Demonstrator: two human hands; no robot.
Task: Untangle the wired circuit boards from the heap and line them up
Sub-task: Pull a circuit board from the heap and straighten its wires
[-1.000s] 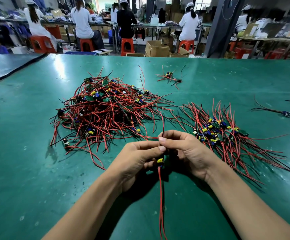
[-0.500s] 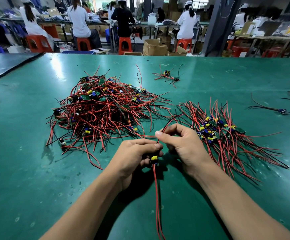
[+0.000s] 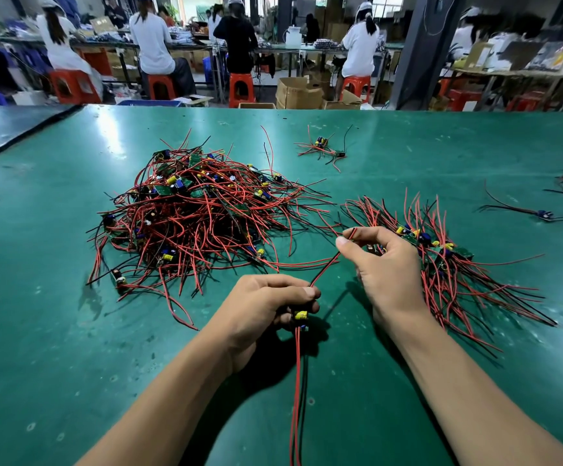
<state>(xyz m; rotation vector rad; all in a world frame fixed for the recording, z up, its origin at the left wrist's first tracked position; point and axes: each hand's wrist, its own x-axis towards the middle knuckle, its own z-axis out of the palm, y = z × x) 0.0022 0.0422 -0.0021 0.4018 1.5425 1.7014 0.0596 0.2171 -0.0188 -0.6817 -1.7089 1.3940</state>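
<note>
On the left half of the bench [image 3: 38, 331], well back from the near edge, the heap [image 3: 199, 223] sits as a knot of red and black wire with boards buried in it. Just right of it and nearer us, our left hand [image 3: 263, 304] has its fingers curled tight round one circuit board [image 3: 301, 315], whose yellow capacitor shows below the thumb. One pair of wires [image 3: 296, 381] trails from it toward us and out of view. The other pair, the upper leads [image 3: 327, 267], runs up and right to our right hand [image 3: 387, 267], where thumb and forefinger pinch it close to its tip.

A red wire from the heap lies close under these leads, and we cannot tell whether it is caught. We judge it best to hold the board firm with the left and draw the pinch lightly, so the solder joints take no jerk. The board then belongs on the row [image 3: 458, 280] right of the right hand, beside the other boards with its wires fanning toward the right edge, and we should take care not to rake that row out of order.
</note>
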